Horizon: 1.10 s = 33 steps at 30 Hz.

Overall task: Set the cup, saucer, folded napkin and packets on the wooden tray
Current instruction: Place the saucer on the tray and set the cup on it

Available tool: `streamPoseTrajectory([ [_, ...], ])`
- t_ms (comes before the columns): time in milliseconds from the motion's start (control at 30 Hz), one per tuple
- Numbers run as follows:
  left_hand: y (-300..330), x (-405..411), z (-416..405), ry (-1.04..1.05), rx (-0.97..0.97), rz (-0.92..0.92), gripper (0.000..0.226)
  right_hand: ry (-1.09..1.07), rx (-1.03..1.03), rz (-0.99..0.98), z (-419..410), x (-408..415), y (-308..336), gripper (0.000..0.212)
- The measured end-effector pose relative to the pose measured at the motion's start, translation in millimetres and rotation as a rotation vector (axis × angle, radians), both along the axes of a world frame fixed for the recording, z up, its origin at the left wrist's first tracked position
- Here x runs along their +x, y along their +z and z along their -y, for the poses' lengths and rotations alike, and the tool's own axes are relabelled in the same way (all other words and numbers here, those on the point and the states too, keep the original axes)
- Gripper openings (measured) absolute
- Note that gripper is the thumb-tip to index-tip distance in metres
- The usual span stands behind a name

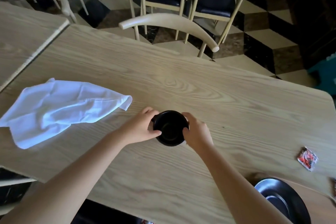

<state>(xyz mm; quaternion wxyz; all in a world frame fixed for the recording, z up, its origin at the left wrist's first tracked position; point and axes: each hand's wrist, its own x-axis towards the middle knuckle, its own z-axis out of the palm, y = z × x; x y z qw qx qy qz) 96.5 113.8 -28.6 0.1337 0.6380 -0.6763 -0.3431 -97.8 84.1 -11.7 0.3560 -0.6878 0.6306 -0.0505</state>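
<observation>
While we hold the black cup [170, 128] between both hands over the middle of the table [218, 96], little of the task looks settled. Our left hand [141, 127] curls round its left wall with the thumb on the near rim, and our right hand [195, 131] wraps the right wall, so the cup sits fully enclosed in a two-handed hold; whether it rests on the table or hangs just above it, we cannot tell.

Well to the right of the grip and nearer to us, the black saucer [283, 200] seems to lie on a wooden tray [320, 203] at the frame's corner, so that piece may be done. One red packet [307, 158] lies on the table to the right of the grip, and another [334, 187] shows at the frame's edge. Left of the grip, the white napkin [60, 109] is spread loose and rumpled, not yet folded.

The cup is dark, glossy, round-mouthed and looks empty.
</observation>
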Motion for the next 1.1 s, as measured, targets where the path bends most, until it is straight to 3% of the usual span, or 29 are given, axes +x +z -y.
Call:
streamPoseTrajectory([
  [100, -7.5, -2.8, -13.1, 0.163, 0.068, -0.271, 0.029, -0.181, 0.098, 0.166, -6.4, -16.9, -3.1, 0.043],
  [167, -11.9, -6.4, -19.4, 0.289, 0.111, -0.407, 0.029, -0.303, 0.22, 0.32, -12.7, -25.6, -5.0, 0.043],
  [267, -16.8, -10.8, -25.0, 0.396, 0.142, -0.487, 0.023, -0.388, 0.348, 0.451, -22.7, -28.6, -12.7, 0.044],
  [400, -19.4, -13.7, -29.6, 0.459, 0.151, -0.538, 0.013, -0.444, 0.301, 0.519, -28.7, -26.4, -14.9, 0.034],
  [633, 12.9, -67.9, -52.5, 0.404, 0.024, -0.597, 0.013, -0.508, 0.239, 0.594, -43.3, -83.3, 11.4, 0.031],
  [867, 31.1, -170.2, -76.5, 0.269, 0.095, -0.755, 0.01, -0.557, 0.128, 0.611, -81.3, -196.6, 42.5, 0.029],
  [1100, 20.5, -256.7, -102.8, 0.177, 0.108, -0.608, 0.014, -0.699, 0.143, 0.611, -131.9, -281.4, 33.5, 0.026],
])
